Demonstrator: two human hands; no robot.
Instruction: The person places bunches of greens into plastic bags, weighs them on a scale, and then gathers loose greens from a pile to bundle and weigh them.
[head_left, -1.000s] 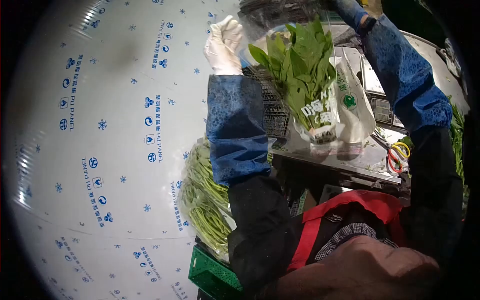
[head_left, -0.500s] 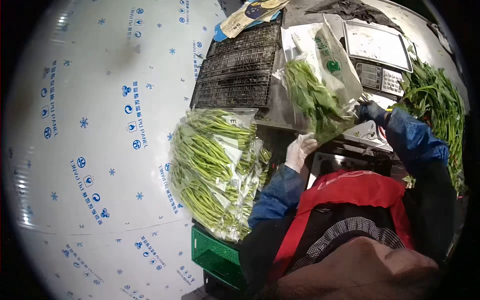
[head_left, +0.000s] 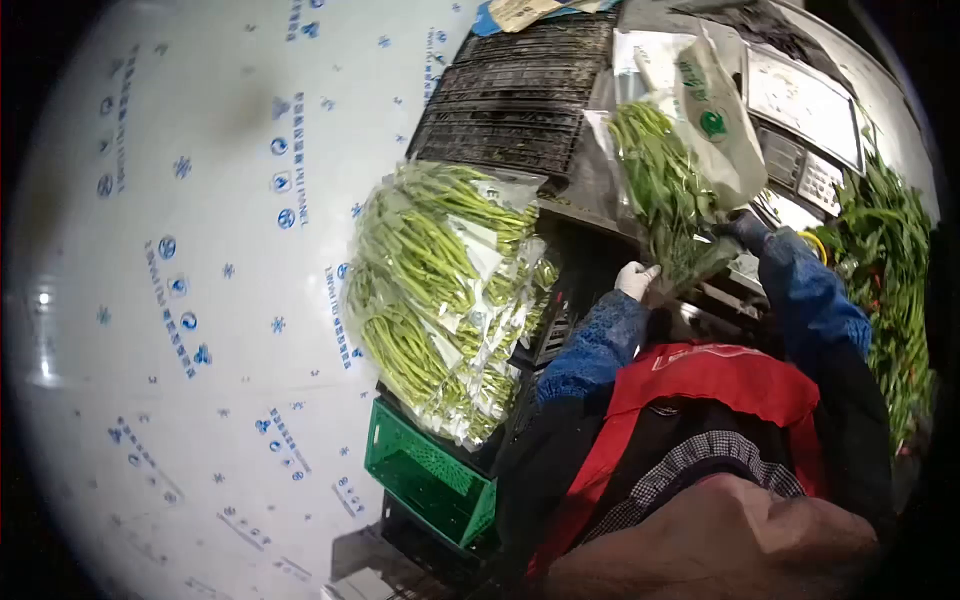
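A clear plastic bag of leafy greens [head_left: 665, 185] lies slanted at the bench edge, its leaves and stems showing through the film. My left hand [head_left: 637, 281], in a white glove, pinches the bag's near end between thumb and fingers. On the bag's right side, my right hand [head_left: 742, 234], in a dark glove, is closed at the edge of the film; its fingertips are dim and partly hidden. Beneath and beside the greens spreads a white printed bag [head_left: 722, 125] with green lettering.
Bagged green stems [head_left: 430, 290] are piled at left, above a green crate [head_left: 425, 475]. Behind stand black slatted crates [head_left: 515, 90]. A scale [head_left: 805, 105] with keypad sits at back right, near loose leafy greens [head_left: 890, 260]. A white panel wall [head_left: 230, 230] borders the left.
The view has shifted, so bench items appear farther right and higher, and more of the green crate shows. Both hands stay at the bag of greens, its near end now gathered narrower.
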